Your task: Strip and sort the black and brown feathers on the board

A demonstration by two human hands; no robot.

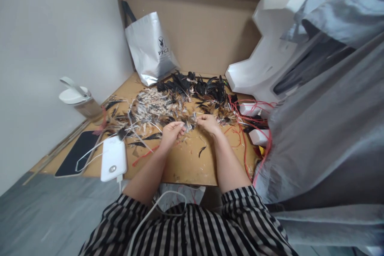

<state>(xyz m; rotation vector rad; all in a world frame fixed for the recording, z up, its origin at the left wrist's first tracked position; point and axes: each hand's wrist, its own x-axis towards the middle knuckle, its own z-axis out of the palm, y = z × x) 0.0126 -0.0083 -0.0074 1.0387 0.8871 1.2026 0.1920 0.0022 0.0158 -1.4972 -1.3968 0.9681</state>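
Both my hands meet over the front of a feather-strewn brown work surface (pixel 189 172). The fingers of my left hand (pixel 173 133) are pinched together near some small grey-brown feathers (pixel 189 122). Close beside it, my right hand (pixel 208 124) is also closed in a pinch at the other side of these feathers. What exactly lies between the fingertips is too small to tell. Behind my hands sit a pile of pale and brown feathers (pixel 153 104) and bunches of long black feathers (pixel 210 88). A single dark feather (pixel 202 151) lies below my right hand.
At left are a phone (pixel 78 154), a white power bank (pixel 113 158) with a cable, and a lidded cup (pixel 87 104). A silver bag (pixel 151 48) leans at the back. Red cords (pixel 244 144), white plugs (pixel 259 137) and grey cloth (pixel 318 136) crowd the right.
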